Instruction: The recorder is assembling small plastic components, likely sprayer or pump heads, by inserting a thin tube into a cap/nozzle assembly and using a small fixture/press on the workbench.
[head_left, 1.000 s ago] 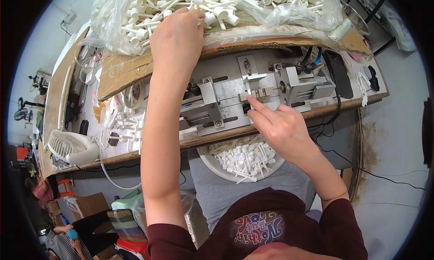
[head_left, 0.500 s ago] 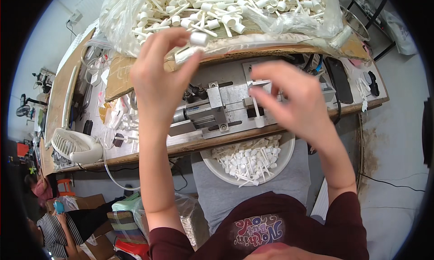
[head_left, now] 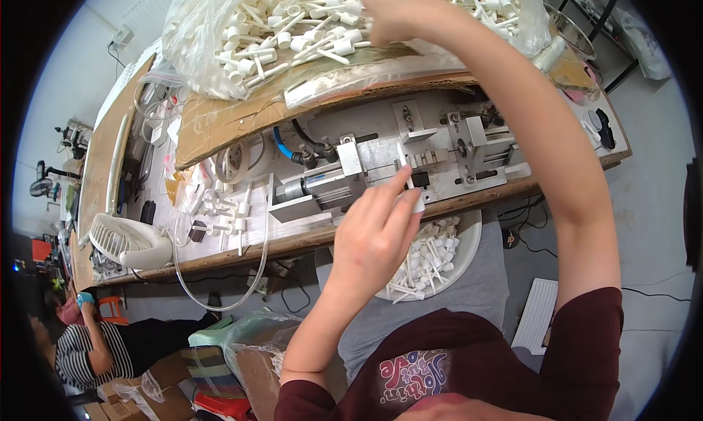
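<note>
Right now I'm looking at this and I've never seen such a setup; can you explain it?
No robot here: a person works barehanded, seen from a wide, head-worn camera looking down. The left hand touches a white capped stick at a metal fixture on the workbench. The right hand is at a heap of similar pieces in a clear plastic bag, lying on cardboard; whether it grips any is hidden. More pieces lie in a bowl on the lap, and a small white fan stands at the left.
</note>
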A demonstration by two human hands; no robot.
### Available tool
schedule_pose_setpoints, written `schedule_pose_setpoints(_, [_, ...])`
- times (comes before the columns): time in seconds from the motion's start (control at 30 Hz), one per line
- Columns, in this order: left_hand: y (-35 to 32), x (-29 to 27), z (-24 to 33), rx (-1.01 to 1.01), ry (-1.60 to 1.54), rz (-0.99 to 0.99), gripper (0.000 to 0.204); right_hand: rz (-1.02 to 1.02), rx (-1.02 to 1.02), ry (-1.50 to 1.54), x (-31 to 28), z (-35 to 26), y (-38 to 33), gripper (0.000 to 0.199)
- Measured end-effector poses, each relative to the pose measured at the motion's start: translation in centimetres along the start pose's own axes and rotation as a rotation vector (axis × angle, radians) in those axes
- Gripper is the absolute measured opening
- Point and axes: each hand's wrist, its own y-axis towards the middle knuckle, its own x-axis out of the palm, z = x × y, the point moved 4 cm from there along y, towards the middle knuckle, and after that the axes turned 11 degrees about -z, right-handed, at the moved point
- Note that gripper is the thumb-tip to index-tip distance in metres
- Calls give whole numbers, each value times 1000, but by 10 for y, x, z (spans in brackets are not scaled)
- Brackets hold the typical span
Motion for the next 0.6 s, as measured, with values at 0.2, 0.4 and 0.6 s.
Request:
schedule_pose_setpoints(0.2, [-2, 25, -1, -8, 108, -84, 30, -32, -154, 83, 0, 31, -18, 33])
schedule_pose_setpoints(0.4, [4, 28, -2, -41, 205, -165, 27, 97, -145, 236, -3, 50, -36, 22])
schedule_pose_setpoints(0.6, [10, 26, -7, -28, 158, -149, 23, 366, -41, 964, -15, 73, -60, 25])
